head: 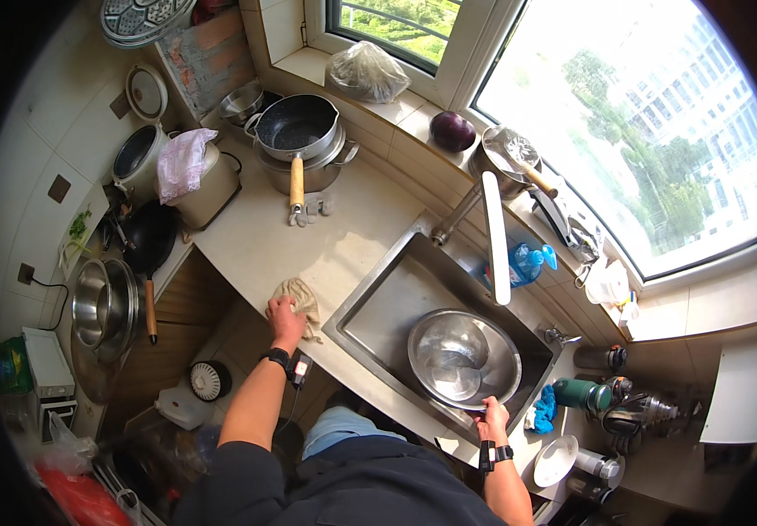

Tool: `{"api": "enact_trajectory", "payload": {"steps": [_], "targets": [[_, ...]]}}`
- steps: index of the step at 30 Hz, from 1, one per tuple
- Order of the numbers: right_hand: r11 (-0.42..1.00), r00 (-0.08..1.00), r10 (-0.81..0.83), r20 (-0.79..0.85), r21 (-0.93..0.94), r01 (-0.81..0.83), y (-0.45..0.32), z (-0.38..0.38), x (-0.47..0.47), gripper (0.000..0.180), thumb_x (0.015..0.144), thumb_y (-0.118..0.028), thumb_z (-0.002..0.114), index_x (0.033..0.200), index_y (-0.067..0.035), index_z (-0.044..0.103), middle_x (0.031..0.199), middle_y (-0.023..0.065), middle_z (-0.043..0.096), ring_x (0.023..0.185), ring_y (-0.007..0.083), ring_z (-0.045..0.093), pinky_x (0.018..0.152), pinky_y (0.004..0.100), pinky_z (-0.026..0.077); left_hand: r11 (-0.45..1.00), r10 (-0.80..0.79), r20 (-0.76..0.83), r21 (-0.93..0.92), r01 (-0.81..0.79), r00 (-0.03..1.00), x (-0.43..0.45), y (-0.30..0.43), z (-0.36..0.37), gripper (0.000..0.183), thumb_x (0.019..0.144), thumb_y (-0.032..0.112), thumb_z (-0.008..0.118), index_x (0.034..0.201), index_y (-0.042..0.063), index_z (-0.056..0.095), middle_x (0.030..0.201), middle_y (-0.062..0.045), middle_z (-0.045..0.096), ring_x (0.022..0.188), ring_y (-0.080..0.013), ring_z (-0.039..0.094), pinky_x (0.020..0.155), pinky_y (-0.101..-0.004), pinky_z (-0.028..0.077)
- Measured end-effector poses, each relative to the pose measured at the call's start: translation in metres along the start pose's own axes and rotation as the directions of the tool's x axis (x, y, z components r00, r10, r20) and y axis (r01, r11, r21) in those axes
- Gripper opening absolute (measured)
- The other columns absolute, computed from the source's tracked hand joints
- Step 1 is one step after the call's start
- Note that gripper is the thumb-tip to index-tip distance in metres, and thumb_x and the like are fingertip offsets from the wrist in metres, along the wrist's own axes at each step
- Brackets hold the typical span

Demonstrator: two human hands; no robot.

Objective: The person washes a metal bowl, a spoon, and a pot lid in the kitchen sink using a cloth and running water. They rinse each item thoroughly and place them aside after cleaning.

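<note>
My left hand [286, 321] is on a crumpled beige cloth [299, 301] at the front edge of the countertop [253, 243], left of the sink. With my right hand [491, 418] I grip the near rim of a wide stainless steel bowl [464, 358]. The bowl is in the steel sink [391, 289], towards its right side, and light glints off its inside. My right thumb lies at the rim; the fingers beneath are partly hidden. Above the sink's far side extends the faucet [497, 243], with a blue soap bottle [524, 265] beside it.
A frying pan [296, 125] rests on a pot at the back of the counter. Steel bowls [93, 302] and a wok [149, 237] stand left. An eggplant [452, 131] lies on the window ledge. Right of the sink are a blue cloth [545, 411], a white bowl [556, 460] and a green flask [581, 396].
</note>
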State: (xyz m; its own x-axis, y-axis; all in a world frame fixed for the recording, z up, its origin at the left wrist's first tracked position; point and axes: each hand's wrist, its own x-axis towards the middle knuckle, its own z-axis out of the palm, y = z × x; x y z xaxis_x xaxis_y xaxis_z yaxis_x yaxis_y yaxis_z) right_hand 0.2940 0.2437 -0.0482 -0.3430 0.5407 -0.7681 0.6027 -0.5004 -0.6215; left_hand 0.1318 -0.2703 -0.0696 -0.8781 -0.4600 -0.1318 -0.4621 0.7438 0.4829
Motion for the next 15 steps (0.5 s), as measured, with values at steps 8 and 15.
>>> {"api": "enact_trajectory", "payload": {"steps": [8, 15], "targets": [[0.997, 0.996, 0.046, -0.073, 0.061, -0.042, 0.002, 0.003, -0.019, 0.014, 0.081, -0.007, 0.062, 0.084, -0.005, 0.049, 0.069, 0.0064, 0.049, 0.05, 0.021, 0.052, 0.036, 0.0295, 0.038, 0.801, 0.39, -0.224, -0.397, -0.449, 0.893, 0.089, 0.175, 0.048, 0.029, 0.075, 0.01, 0.065, 0.103, 0.006, 0.061, 0.109, -0.017, 0.056, 0.108, -0.0374, 0.054, 0.096, -0.0424, 0.046], [0.996, 0.967, 0.074, -0.244, 0.073, -0.057, 0.012, 0.004, -0.034, 0.015, 0.078, -0.005, 0.061, 0.082, -0.008, 0.046, 0.068, 0.0048, 0.048, 0.043, 0.02, 0.047, 0.035, 0.0305, 0.04, 0.744, 0.589, 0.384, 0.084, -0.662, 0.711, 0.14, 0.295, 0.151, 0.057, 0.091, 0.029, 0.054, 0.147, 0.023, 0.046, 0.161, -0.008, 0.024, 0.149, -0.0376, 0.017, 0.112, -0.0635, 0.021]]}}
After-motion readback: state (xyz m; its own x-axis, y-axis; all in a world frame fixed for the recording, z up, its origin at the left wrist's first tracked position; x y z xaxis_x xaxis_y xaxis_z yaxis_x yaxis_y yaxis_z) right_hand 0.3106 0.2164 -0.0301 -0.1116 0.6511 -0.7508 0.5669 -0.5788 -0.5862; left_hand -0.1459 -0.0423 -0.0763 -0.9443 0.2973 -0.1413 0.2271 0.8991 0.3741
